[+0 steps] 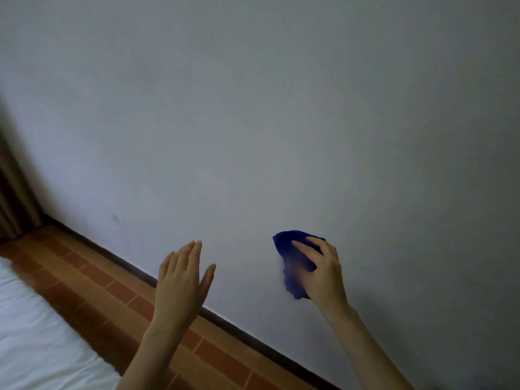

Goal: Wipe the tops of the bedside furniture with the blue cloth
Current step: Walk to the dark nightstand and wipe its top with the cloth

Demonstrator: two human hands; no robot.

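Gripping the blue cloth (295, 266), the right hand (323, 274) has its fingers curled over the bunched fabric, thumb on the near side, and a loose end hangs below the palm. Cloth and hand are raised in front of a plain pale wall (253, 108); whether the cloth touches the wall I cannot tell. The left hand (181, 282) is empty, held flat with fingers straight and close together, thumb spread out to the side. A dark skirting board (112, 253) runs along the foot of the wall above a floor of reddish-brown tiles (92, 277). White bedding (33, 333) fills the lower left corner, and a brown curtain (11, 192) hangs at the left edge
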